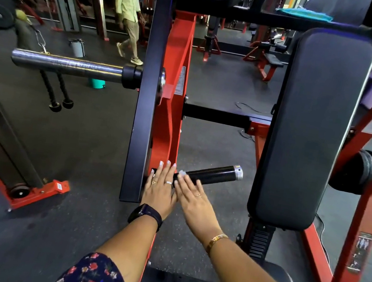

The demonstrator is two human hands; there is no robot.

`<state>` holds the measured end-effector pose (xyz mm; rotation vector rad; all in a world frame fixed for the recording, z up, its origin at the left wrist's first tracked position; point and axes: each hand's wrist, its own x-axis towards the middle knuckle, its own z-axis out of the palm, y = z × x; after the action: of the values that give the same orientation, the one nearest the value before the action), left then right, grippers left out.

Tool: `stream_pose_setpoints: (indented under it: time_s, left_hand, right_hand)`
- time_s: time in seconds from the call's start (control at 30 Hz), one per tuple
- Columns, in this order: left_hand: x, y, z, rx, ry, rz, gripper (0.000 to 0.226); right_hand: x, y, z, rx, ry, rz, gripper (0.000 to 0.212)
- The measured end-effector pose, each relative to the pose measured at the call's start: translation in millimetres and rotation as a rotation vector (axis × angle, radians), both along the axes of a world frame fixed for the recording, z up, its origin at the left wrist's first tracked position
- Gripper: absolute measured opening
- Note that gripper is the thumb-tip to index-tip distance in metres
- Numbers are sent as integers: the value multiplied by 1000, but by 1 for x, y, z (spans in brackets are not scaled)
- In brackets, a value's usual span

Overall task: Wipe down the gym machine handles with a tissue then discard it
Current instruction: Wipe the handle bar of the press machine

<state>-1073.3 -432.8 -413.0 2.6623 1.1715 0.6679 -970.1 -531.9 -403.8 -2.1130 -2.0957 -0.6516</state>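
Black with a silver end cap, the handle (214, 173) is sticking out low on the machine, from the red frame (168, 118) toward the padded backrest (310, 127). Both hands are reaching to its inner end. The left hand (159, 190) is lying flat over the root of the bar, and the right hand (191, 197) is angling in beside it with its fingers (185, 182) resting their tips on the grip. Neither hand is curling round anything; all the fingers are lying straight and close together. No tissue is plainly showing. Something pale is sitting at the right fingertips, but I cannot tell whether it is tissue or nails.

Wiping well is probably calling for a tissue wrapped right round the bar and drawn outward to the cap, with a twist to catch the underside, while the other hand is steadying the frame.

Both forearms are stretching forward and down with the wrists nearly straight. Farther out, a steel peg (67, 65) is jutting left and a teal cloth (304, 13) is lying on the top beam.
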Motion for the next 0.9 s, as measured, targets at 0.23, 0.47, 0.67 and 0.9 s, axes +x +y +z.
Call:
stream_pose_setpoints:
  time_s: [0.23, 0.47, 0.67, 0.9]
  left_hand:
    - [10, 3, -3, 72, -62, -15, 69]
    - [23, -1, 0, 44, -56, -15, 74]
    - [22, -2, 0, 45, -29, -19, 75]
    - [22, -2, -1, 44, -23, -17, 75]
  right_hand:
    - [69, -41, 10, 181, 128, -384, 94]
    - [83, -29, 40, 77, 285, -352, 65]
    - [97, -9, 65, 77, 661, -334, 58]
    - [67, -45, 11, 210, 572, -246, 79]
